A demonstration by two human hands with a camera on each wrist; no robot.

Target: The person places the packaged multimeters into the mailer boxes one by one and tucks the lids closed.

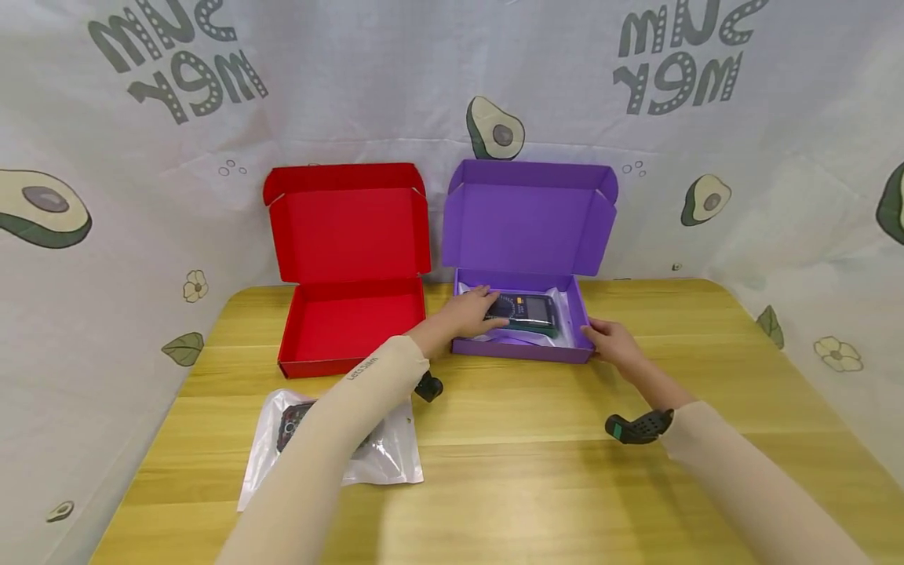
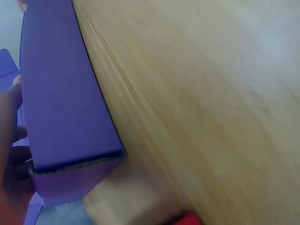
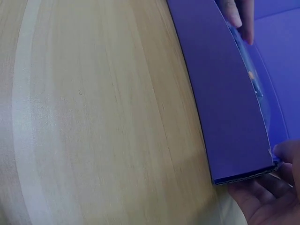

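Observation:
A dark digital multimeter (image 1: pixel 531 312) with a screen and an orange button lies in clear plastic inside an open purple box (image 1: pixel 519 350). My left hand (image 1: pixel 462 314) reaches over the box's left end, and its outstretched fingers rest on the multimeter's left part. In the left wrist view, the left hand (image 2: pixel 11 154) shows beside the box's front wall (image 2: pixel 65 89). At the box's right end, my right hand (image 1: pixel 613 344) pinches the side wall. The right wrist view shows the right hand (image 3: pixel 276 192) with its thumb inside that corner and its fingers outside.
An open red box (image 1: pixel 353 322) stands left of the purple one, its lid upright against the printed cloth (image 1: pixel 565 102). At the table's front left, a clear plastic bag (image 1: pixel 395 451) holding a dark device lies partly under my left forearm. Wooden table (image 1: pixel 508 447) extends in front.

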